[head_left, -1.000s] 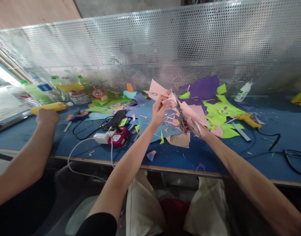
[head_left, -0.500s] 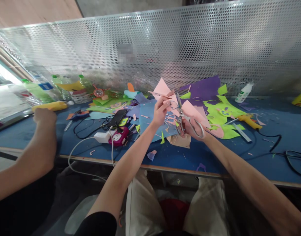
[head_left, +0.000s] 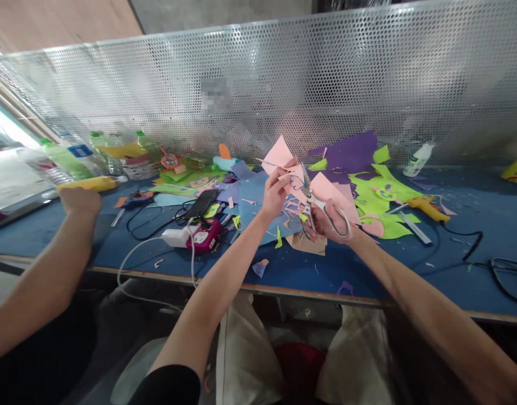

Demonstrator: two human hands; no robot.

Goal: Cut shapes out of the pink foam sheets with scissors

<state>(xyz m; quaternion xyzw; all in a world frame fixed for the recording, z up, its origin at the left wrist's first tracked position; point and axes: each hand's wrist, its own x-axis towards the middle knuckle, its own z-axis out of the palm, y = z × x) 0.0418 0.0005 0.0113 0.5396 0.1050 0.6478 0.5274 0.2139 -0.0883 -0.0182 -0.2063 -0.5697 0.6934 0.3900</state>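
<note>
Pinched in my left hand (head_left: 275,191) is a sheet of pink craft paper (head_left: 280,153) with dark drawn outlines on its lower part. My right hand (head_left: 326,222) grips a pair of scissors (head_left: 312,198) by the handles, fingers through the loops. The scissor blades point up and lie against the right edge of the pink paper; how far they are apart is hard to make out. Another pink piece (head_left: 332,191) lies just behind my right hand. Under both hands, pink offcuts are scattered over a blue sheet (head_left: 252,194).
Purple paper (head_left: 346,151), lime-green sheets (head_left: 368,191), a yellow glue gun (head_left: 429,209) and a white bottle (head_left: 419,159) are on the right. A magenta power adapter (head_left: 205,235), a phone (head_left: 202,203) and cables lie left. Farther left, a co-worker's hand (head_left: 79,201) touches a yellow bottle (head_left: 91,184).
The scissor blades have drawn closer together, and the pink paper in my left hand has tilted slightly. The co-worker's arm has shifted a little.
</note>
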